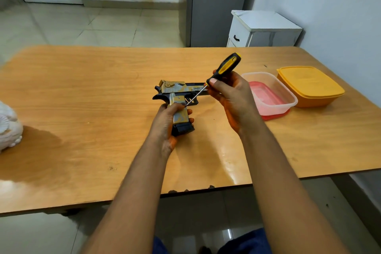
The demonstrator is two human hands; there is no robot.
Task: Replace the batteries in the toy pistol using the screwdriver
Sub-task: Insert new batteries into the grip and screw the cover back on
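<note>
Left hand (165,118) gripped the toy pistol (177,97); right hand (228,93) held the screwdriver (223,69), whose tip needed seating squarely, steady pressure.

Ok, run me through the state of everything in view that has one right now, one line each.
toy pistol: lying on its side, grip held by the left hand.
screwdriver: held by the right hand, tip down at the pistol's grip.
clear container: open, sitting on its red lid.
orange container: lid on.
white cabinet: drawer shut.
table: bearing all of it.
</note>
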